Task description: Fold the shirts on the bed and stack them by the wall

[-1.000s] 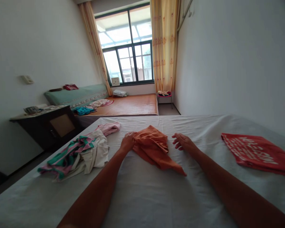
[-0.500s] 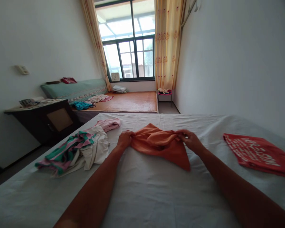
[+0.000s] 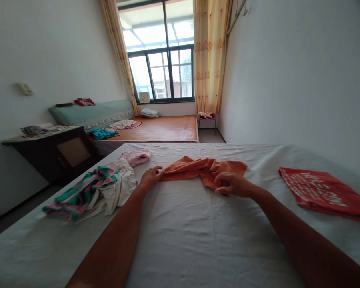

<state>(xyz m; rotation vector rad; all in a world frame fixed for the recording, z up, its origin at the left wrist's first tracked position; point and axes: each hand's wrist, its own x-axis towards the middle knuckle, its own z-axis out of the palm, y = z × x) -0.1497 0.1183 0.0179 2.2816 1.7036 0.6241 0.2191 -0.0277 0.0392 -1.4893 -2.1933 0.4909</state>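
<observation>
The orange cloth [image 3: 202, 170] lies on the white sheet of the bed [image 3: 180, 232], near the middle of its far half, partly spread into a long band with a bunched fold toward its right end. The left hand [image 3: 150, 177] pinches the cloth's left corner, fingers closed on the fabric and resting on the sheet. The right hand [image 3: 229, 185] is curled with its grip narrow on the near edge of the bunched fold; the fingertips are turned under, so how much fabric is caught there cannot be told. The cloth appears thin, soft and light: it drapes flat, creases easily and holds no shape of its own. In judgement it will sag and fold wherever it is unsupported, it is not fragile, and it is likely to slide readily over the smooth sheet. The soundest hold is at corners or along a hem, one hand at each end, so the fabric stays taut between them. Left of the left hand, just beside it, lies a heap of clothes [image 3: 96, 190], striped green and pink with cream and pink pieces. Well apart to the right, a folded red shirt [image 3: 321, 192] with white lettering lies flat.
</observation>
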